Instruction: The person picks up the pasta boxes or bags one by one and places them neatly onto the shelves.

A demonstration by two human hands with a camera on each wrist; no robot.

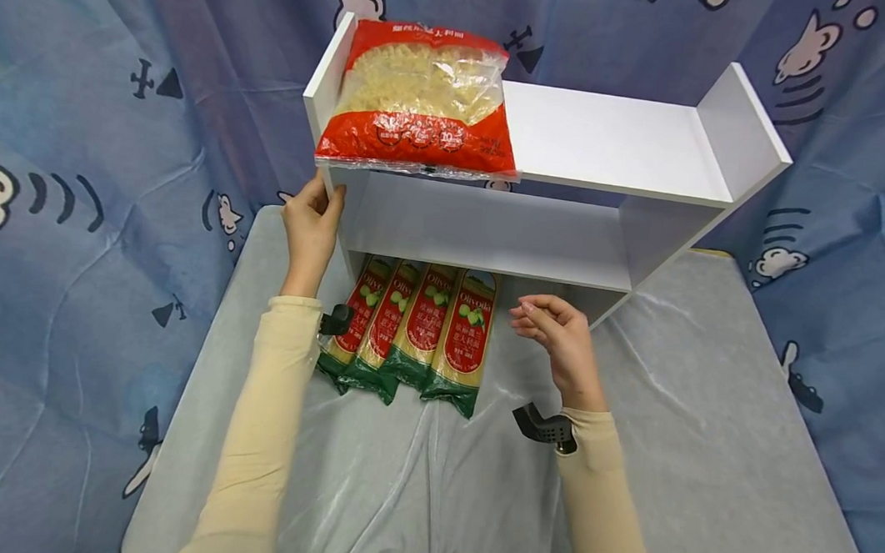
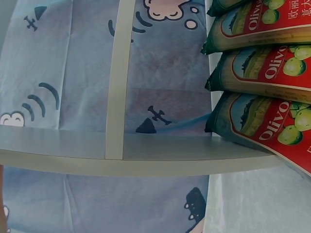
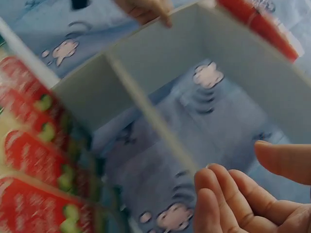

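My left hand (image 1: 312,228) holds the left side panel of a white shelf unit (image 1: 490,229), thumb on the near side; its other fingers are partly hidden behind the edge. The right wrist view also catches the left hand (image 3: 146,8) at that panel. In front of the shelf's lower right, my right hand (image 1: 559,341) is raised with loosely bent fingers and nothing in it. Its palm and fingers show in the right wrist view. Several Olivoilà spaghetti packs (image 1: 467,336) lie side by side under the lower shelf, left of the right hand.
A large red and clear bag of pasta (image 1: 430,92) lies at the left of the top shelf, its front edge overhanging a little. Grey cloth (image 1: 703,457) covers the table. A blue patterned curtain (image 1: 61,248) hangs behind and at both sides.
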